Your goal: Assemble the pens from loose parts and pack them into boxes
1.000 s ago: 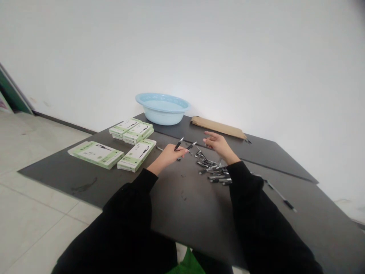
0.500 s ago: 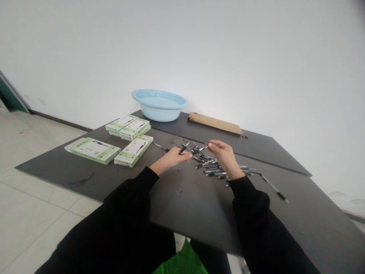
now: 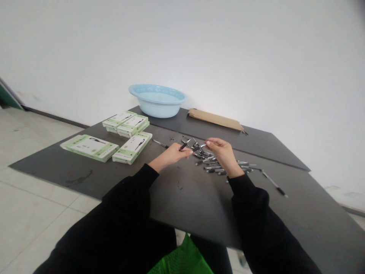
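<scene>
A smooth, pale wall fills the upper frame, with glossy, light floor tiles at lower left. Across the centre spreads a flat, dark table, matt and faintly scuffed, a straight seam crossing its far part.

Just left of centre, the left hand is closed around two slim pens with dark grips: one pen slants up to the right, while the other points towards the right hand. That hand, right of centre, has thumb and forefinger pinched at this second pen's tip.

Beneath and beside the right hand lies a loose pile of thin pens, clear-barrelled and dark-gripped, crossing at many angles. A single pen lies out at right; another lies just beyond the left hand.

Left of centre are flat, green-and-white card boxes, some stacked, with a pen printed on their faces. Behind stands a round, pale blue basin with a wide rim, apparently plastic. A long, brown packet, paper-like, lies to its right.

Black sleeves cover both arms; green mesh shows at bottom centre.
</scene>
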`<state>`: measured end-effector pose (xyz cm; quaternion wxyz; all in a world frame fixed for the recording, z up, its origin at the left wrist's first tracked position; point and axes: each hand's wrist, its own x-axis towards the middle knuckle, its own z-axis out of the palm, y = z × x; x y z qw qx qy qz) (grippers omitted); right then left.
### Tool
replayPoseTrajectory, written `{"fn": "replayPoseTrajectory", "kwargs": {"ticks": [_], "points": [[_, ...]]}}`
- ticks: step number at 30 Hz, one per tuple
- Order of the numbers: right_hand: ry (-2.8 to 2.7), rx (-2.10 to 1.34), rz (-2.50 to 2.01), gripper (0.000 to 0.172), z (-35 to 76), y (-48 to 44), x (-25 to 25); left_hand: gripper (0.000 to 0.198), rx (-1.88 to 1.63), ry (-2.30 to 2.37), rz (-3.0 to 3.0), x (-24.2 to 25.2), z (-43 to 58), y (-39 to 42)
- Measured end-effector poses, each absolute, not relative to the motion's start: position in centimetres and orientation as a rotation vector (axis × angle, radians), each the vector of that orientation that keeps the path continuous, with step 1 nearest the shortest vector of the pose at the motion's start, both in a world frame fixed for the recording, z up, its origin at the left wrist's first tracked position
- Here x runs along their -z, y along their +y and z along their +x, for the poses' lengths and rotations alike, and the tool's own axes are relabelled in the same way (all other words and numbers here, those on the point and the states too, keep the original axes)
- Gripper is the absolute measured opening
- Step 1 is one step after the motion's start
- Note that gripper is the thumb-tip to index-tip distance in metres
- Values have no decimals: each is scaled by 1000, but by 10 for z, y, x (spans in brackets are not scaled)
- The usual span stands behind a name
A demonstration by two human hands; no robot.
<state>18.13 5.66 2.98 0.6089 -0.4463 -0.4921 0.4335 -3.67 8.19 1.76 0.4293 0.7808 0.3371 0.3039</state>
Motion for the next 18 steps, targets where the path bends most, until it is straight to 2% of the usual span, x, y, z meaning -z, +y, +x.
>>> {"fn": "replayPoseTrajectory", "kwargs": {"ticks": [6,13,16,18], "points": [[-1209,-970,-1063,32,171,54,-22,38,-816,856,1967,-13,-36,83],[-1261,-978,-1081,37,162,57,-25,34,-808,830,1920,-20,-47,87],[-1438,-987,-1107,46,159,78,-32,37,-860,994,1840,-29,-61,95],[-1609,-825,-1201,44,155,100,-36,37,-975,1156,1793,-32,-73,101]]}}
